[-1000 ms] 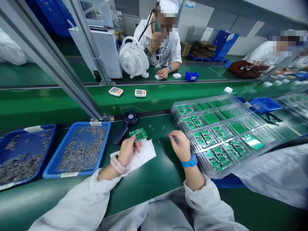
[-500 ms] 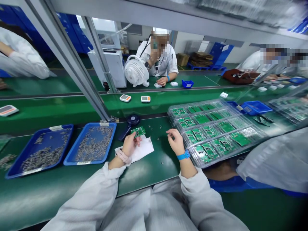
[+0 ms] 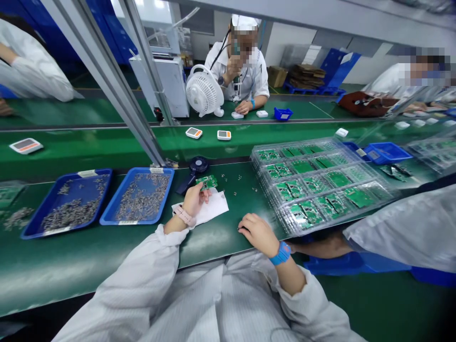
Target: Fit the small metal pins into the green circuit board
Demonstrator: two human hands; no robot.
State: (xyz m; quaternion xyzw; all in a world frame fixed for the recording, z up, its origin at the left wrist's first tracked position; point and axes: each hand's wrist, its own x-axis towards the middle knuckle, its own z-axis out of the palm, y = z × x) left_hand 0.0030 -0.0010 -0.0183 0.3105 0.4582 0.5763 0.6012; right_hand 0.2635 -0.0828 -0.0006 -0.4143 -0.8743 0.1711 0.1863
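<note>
My left hand (image 3: 195, 199) holds a small green circuit board (image 3: 208, 181) by its left side, above a white cloth (image 3: 213, 207) on the green bench. Down by the bench's front edge, my right hand (image 3: 257, 232) has its fingertips pinched on something small and dark that I cannot make out. Several tiny metal parts (image 3: 240, 177) lie scattered between the hands and the clear trays. Behind the board is a dark blue handheld fan (image 3: 198, 165).
Two blue trays (image 3: 170, 190) of small metal parts stand at left. Stacked clear trays (image 3: 276, 209) with green boards fill the right side. White devices (image 3: 224, 135) lie on the green strip beyond. A co-worker's sleeve (image 3: 406, 228) reaches in at right.
My right hand has moved down toward the bench's front edge, and its fingers have closed together. My left hand still holds the board; the view has shifted slightly.
</note>
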